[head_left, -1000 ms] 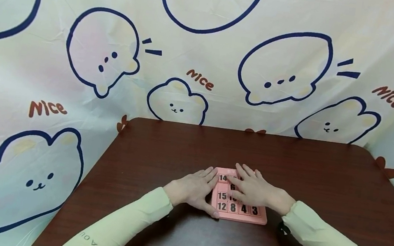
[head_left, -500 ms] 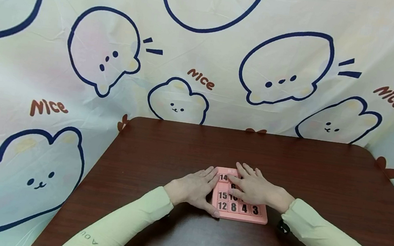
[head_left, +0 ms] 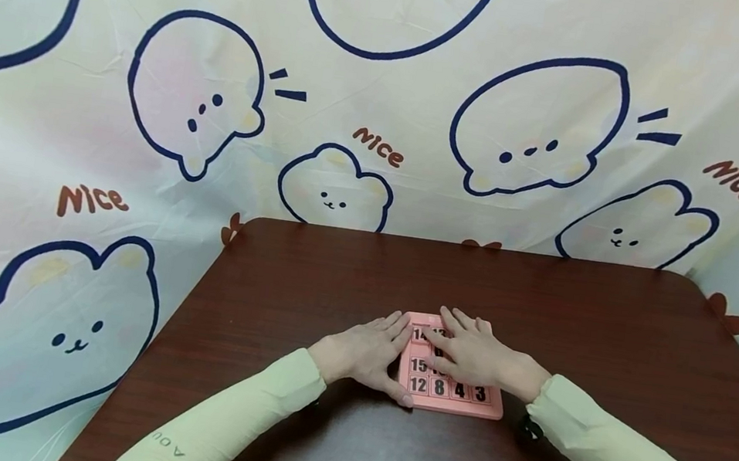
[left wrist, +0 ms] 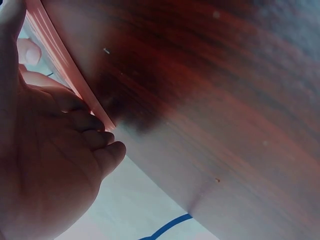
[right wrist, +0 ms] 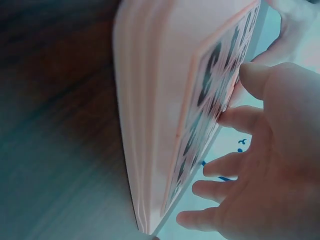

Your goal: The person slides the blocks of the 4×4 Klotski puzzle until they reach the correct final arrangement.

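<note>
A pink sliding number puzzle [head_left: 458, 408] lies flat on the table, with black numbers on its tiles; 14, 15, 12, 8, 4 and 3 can be read. Along its left side rests my left hand [head_left: 363, 354], fingers extended and thumb by the near left corner. My right hand [head_left: 475, 357] reaches over the tiles from the right and hides many of them. In the right wrist view, a fingertip [right wrist: 227, 117] of that hand touches the tile face while the other fingers spread above. The left wrist view shows the puzzle's pink side [left wrist: 75, 75] against the left fingers.
The dark brown wooden table [head_left: 308, 269] runs back to a cloth backdrop [head_left: 429, 98] printed with cartoon outlines and the word "Nice". Light green sleeves [head_left: 233, 415] cover both forearms. A black band [head_left: 531, 429] shows at the right wrist.
The right hand's fingers have shifted slightly over the upper tiles, showing more of the tile beside 14. The left hand and the puzzle have stayed in place.
</note>
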Motion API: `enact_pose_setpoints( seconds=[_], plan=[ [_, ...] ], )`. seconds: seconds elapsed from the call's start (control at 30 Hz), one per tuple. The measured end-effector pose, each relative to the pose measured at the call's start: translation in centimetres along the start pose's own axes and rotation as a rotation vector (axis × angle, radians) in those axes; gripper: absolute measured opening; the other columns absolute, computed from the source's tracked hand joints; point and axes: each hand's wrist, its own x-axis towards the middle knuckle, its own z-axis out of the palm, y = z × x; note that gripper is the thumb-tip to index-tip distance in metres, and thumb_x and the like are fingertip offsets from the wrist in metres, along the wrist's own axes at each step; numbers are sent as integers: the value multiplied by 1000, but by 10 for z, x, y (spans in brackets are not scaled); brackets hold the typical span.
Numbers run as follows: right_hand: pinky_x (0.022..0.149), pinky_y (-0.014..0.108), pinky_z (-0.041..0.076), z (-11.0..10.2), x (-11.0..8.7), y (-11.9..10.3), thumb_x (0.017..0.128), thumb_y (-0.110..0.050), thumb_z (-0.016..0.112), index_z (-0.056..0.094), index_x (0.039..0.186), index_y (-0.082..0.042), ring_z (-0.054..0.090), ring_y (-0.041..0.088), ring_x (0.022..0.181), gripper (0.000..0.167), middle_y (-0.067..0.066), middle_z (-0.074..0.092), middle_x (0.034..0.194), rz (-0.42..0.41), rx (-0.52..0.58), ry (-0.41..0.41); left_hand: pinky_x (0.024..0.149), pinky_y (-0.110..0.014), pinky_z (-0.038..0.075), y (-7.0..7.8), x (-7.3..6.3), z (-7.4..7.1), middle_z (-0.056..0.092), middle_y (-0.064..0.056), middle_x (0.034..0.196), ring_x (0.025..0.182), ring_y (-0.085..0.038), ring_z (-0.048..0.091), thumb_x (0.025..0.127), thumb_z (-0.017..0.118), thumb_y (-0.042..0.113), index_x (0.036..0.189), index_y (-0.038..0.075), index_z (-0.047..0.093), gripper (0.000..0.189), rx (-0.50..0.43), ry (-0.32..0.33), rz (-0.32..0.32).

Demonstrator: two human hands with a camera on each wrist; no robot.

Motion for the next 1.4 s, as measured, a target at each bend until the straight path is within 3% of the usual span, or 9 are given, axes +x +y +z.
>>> enact_pose_setpoints(
  seconds=[0.17, 0.43, 0.93, 1.4],
  plan=[
    [110, 73, 22, 0, -9, -5, 100, -53, 46, 48, 147, -23, 21, 45, 148, 56, 24, 22, 161, -24, -23, 28, 125, -36, 20, 0, 0, -1, 9, -14, 166, 154, -26, 10, 73, 48, 89, 157, 5, 16, 123, 14, 2, 2],
    [108, 76, 20, -2, -22, -11, 100, -51, 46, 50, 145, -25, 20, 46, 148, 52, 22, 23, 161, -56, -19, 7, 125, -36, 19, 1, -1, -1, 7, -13, 166, 154, -25, 9, 73, 48, 89, 157, 6, 15, 123, 17, -2, -1],
    [109, 76, 19, 4, -30, 23, 99, -53, 46, 43, 150, -23, 22, 48, 147, 59, 26, 23, 160, 57, -3, 37, 125, -36, 19, -1, -1, 1, 6, -12, 166, 154, -25, 9, 73, 49, 89, 158, 6, 15, 123, 1, 6, 1],
    [109, 76, 17, -1, -23, 16, 100, -53, 45, 47, 147, -22, 19, 49, 147, 57, 26, 22, 160, 57, 8, 26, 125, -35, 19, -1, 1, 3, 6, -12, 166, 155, -25, 8, 72, 48, 89, 158, 7, 15, 123, -4, 1, 2]
  ],
)
